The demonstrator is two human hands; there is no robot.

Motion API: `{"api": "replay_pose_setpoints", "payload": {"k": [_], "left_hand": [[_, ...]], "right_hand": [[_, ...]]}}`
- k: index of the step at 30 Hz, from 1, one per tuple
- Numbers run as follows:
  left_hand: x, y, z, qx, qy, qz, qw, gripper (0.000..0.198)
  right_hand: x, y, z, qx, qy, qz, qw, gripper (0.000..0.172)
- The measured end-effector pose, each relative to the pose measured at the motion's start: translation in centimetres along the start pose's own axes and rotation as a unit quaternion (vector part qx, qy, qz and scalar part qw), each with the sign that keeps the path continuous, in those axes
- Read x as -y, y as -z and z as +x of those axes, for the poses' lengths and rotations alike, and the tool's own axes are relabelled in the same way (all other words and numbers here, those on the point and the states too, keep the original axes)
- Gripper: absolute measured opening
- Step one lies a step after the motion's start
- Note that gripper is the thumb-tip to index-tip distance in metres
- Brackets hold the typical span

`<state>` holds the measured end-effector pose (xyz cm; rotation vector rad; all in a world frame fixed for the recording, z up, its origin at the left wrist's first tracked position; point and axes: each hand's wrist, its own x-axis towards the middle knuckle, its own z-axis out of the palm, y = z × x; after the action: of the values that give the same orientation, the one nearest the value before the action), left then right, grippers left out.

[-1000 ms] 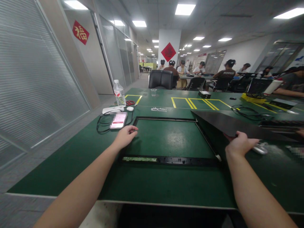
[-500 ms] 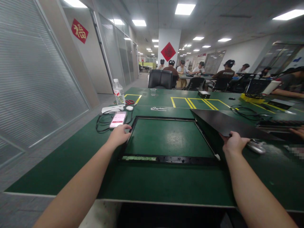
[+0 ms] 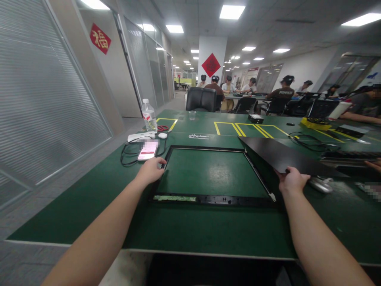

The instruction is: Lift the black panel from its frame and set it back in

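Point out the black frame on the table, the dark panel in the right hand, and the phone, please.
Black frame (image 3: 232, 200): head view, on its near bar.
Dark panel (image 3: 282, 155): head view, about the middle of its upper face.
Phone (image 3: 148, 151): head view, on its lit screen.

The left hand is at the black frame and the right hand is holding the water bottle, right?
Not quite: the right hand holds a dark, flat panel, as the head view shows. The left hand is indeed at the black frame.
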<state>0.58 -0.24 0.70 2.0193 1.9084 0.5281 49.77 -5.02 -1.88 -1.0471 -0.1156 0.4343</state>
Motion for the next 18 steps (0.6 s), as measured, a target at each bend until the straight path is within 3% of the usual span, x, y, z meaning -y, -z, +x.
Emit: {"api": "replay_pose_setpoints", "payload": {"k": [11,18], "left_hand": [[-0.03,-0.06,0.01,-0.014,-0.022,0.014,1.0,0.048],[0.13,-0.19,0.05,-0.018,-0.029,0.042,0.999,0.049]], "right_hand": [[0.0,0.2,0.42,0.002,-0.013,0.01,1.0,0.051],[-0.37,0.2,0.9,0.01,-0.005,0.029,1.0,0.058]]}}
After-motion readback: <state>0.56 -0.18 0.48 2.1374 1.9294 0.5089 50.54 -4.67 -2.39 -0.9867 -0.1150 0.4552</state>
